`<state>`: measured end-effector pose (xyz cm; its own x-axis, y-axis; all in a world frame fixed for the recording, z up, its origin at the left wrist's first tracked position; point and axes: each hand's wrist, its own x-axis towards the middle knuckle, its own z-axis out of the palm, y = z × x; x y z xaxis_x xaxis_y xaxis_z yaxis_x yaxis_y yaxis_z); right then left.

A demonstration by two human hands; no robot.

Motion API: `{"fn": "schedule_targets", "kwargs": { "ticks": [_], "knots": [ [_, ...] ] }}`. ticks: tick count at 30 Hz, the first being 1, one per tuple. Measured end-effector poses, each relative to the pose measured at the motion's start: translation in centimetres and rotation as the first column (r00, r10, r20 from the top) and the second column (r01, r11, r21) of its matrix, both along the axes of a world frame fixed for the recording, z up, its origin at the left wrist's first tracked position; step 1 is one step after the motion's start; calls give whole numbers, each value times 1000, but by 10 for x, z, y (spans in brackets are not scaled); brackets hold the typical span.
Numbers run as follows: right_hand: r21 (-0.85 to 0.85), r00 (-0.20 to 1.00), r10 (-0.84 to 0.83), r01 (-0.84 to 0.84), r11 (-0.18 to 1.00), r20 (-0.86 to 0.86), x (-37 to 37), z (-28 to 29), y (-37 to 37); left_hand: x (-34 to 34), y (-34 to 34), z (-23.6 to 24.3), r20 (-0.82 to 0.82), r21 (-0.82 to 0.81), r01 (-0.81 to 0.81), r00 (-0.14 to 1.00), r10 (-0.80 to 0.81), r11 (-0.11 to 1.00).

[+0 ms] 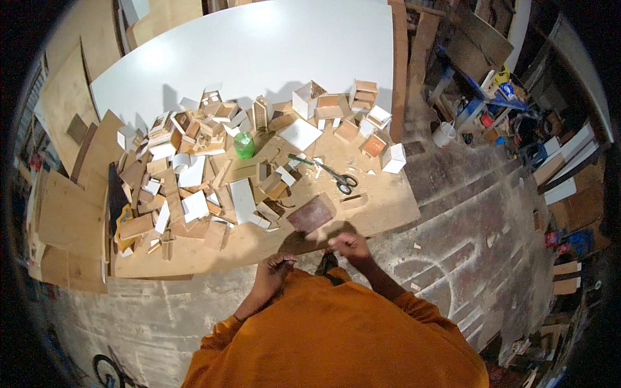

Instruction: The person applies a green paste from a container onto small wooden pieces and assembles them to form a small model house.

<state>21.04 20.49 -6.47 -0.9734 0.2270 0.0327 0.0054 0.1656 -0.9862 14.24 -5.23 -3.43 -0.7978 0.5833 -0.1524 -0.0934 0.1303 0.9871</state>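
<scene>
At the table's (381,216) near edge my left hand (277,266) is closed, with its fingers curled in; what it holds, if anything, is hidden. My right hand (349,247) hovers just past that edge with fingers pinched together, and I cannot make out anything between them. Closest to both hands lies a flat reddish-brown sheet (310,215). Beyond it, dark-handled scissors (343,183) lie beside a small tan strip (354,201). A green translucent container (244,145) stands farther back among the pieces.
Small brown and white box-like pieces (362,96) and offcuts (242,202) crowd the table's left and back. A large white board (259,52) rises behind. On the floor at right stand a white bucket (444,134) and clutter. A wheel (107,372) shows lower left.
</scene>
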Motion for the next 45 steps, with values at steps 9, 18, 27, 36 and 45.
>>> {"fn": "schedule_targets", "kwargs": {
  "ticks": [9,18,27,36,45],
  "knots": [
    [92,952,253,-271,958,171,-7,42,-87,17,-42,6,144,8,-67,987,65,998],
    [164,973,229,-226,960,4,-24,46,-88,26,-78,13,144,-27,-160,976,162,987],
    [198,971,218,-196,960,-96,-60,50,-66,13,-74,33,173,-83,-214,959,226,973],
    [192,966,243,-222,956,-92,-123,47,-49,-24,-53,29,197,-147,-329,914,353,933],
    [250,825,520,-468,848,-219,-155,77,-65,-60,-30,36,-147,-106,-368,924,352,924]
  ]
}}
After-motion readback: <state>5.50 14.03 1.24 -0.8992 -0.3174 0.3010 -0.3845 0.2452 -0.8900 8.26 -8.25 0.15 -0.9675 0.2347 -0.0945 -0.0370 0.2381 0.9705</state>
